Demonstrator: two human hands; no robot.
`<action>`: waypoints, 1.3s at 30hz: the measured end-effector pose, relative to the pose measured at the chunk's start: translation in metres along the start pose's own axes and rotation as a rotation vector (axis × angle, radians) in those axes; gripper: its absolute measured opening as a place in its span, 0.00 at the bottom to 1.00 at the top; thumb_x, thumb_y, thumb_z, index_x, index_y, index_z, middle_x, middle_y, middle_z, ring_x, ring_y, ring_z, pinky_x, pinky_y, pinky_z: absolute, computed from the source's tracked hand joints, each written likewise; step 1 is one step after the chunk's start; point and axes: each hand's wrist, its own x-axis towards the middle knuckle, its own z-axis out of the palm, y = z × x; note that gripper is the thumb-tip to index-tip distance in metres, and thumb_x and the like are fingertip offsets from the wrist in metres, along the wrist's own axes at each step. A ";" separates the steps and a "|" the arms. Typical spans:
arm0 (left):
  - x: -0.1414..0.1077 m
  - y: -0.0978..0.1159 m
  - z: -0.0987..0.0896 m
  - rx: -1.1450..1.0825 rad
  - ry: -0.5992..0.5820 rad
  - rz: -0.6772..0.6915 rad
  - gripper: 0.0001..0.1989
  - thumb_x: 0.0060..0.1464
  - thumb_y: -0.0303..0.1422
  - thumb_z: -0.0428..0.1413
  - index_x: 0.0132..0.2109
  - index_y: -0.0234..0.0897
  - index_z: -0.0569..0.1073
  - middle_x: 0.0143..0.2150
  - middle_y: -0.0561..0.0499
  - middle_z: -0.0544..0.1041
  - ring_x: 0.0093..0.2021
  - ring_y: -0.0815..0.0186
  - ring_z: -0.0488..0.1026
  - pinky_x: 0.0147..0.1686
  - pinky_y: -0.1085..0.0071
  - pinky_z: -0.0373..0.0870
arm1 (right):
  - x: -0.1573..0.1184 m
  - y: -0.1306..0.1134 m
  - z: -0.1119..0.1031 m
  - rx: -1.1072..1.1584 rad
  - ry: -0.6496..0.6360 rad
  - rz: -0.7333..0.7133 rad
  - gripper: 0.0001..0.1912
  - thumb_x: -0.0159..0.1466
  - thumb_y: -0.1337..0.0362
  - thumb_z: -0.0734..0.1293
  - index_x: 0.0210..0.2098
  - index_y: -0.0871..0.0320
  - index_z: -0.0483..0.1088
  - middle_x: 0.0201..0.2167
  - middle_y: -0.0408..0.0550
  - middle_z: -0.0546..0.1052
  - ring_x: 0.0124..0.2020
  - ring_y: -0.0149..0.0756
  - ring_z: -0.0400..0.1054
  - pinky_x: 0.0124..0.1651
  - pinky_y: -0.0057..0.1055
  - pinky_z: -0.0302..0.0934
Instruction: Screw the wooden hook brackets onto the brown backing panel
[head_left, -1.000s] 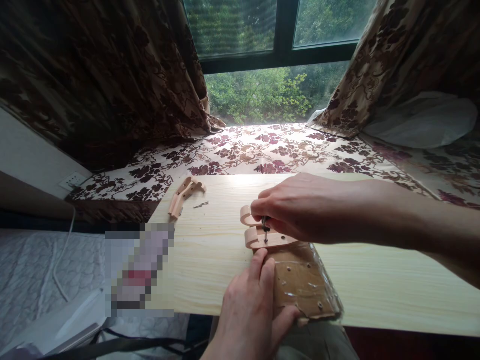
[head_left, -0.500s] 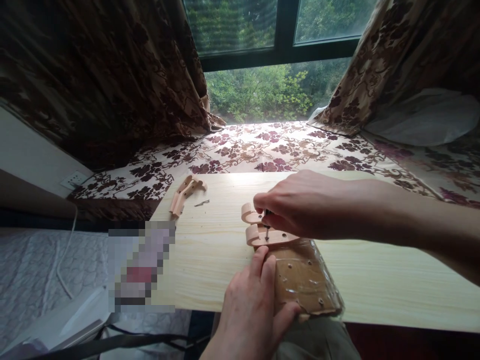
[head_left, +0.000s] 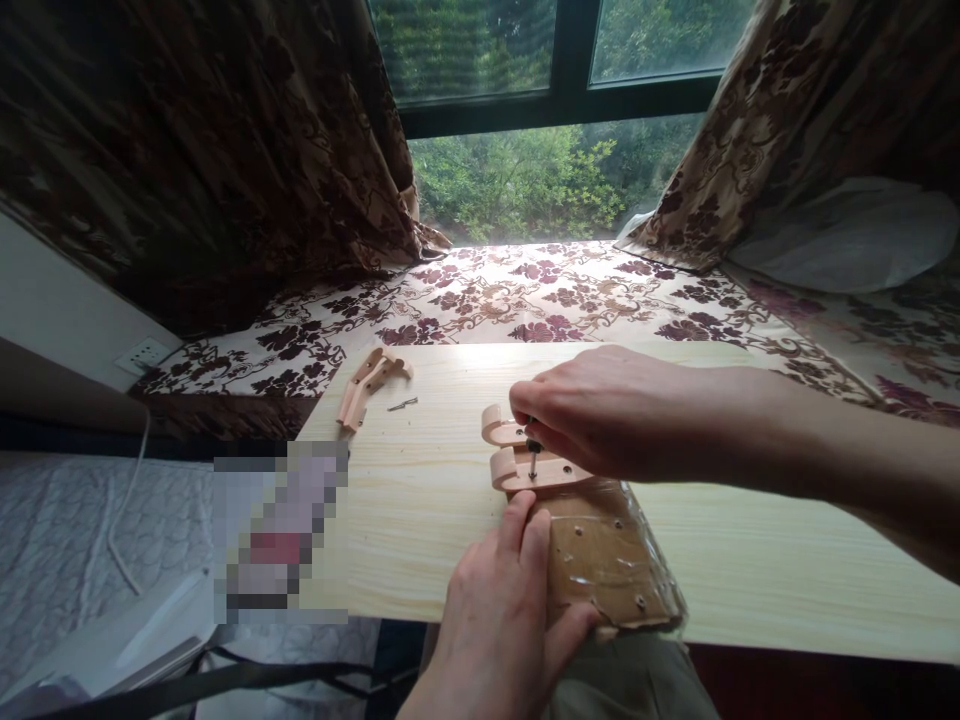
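My right hand (head_left: 566,415) is closed around a screwdriver (head_left: 533,446), its handle mostly hidden in the fist. The shaft points down, its tip at a screw hole in the nearer pale wooden hook (head_left: 551,472). Just behind lies a second wooden hook (head_left: 496,425), partly covered by the right hand. The nearer hook lies against the far end of a brown cardboard piece (head_left: 592,560) wrapped in clear tape, with several small screws in it. My left hand (head_left: 502,590) grips this cardboard from the left, thumb near its front edge, fingertips beside the nearer hook.
More wooden hook pieces (head_left: 367,388) lie at the table's far left, with a few loose screws (head_left: 403,404) beside them. A pixelated item (head_left: 281,535) covers the left edge of the light wooden table (head_left: 420,520). Behind is a floral-covered window ledge (head_left: 525,290).
The right hand has shifted slightly and turned a little, with more of the screwdriver now showing below the fingers. The left hand and the cardboard stay in place.
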 end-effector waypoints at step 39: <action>-0.004 0.009 -0.010 0.068 0.066 0.169 0.16 0.55 0.26 0.53 0.51 0.37 0.68 0.50 0.46 0.70 0.49 0.55 0.67 0.49 0.55 0.69 | -0.011 -0.002 -0.005 -0.017 -0.055 -0.105 0.07 0.64 0.71 0.60 0.31 0.60 0.68 0.22 0.43 0.68 0.19 0.27 0.49 0.23 0.31 0.41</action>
